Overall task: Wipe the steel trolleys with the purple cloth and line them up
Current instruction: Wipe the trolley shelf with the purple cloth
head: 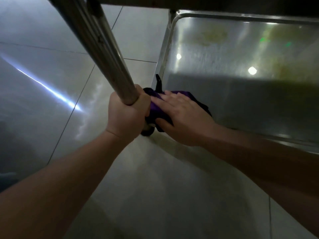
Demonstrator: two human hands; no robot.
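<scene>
A shiny steel trolley (241, 69) with a rimmed, smeared lower shelf filled the frame toward two o'clock; a crumpled purple cloth (159, 107) lay bunched on its near-left corner, beside the upright steel post (103, 49)

Open tiled floor (51, 75) lies left of the trolley's steel post (96, 45). The lower shelf (241, 83) is bare across its middle and right — a raised rim edges it, and an upper shelf (207, 2) overhangs, limiting room above.
</scene>
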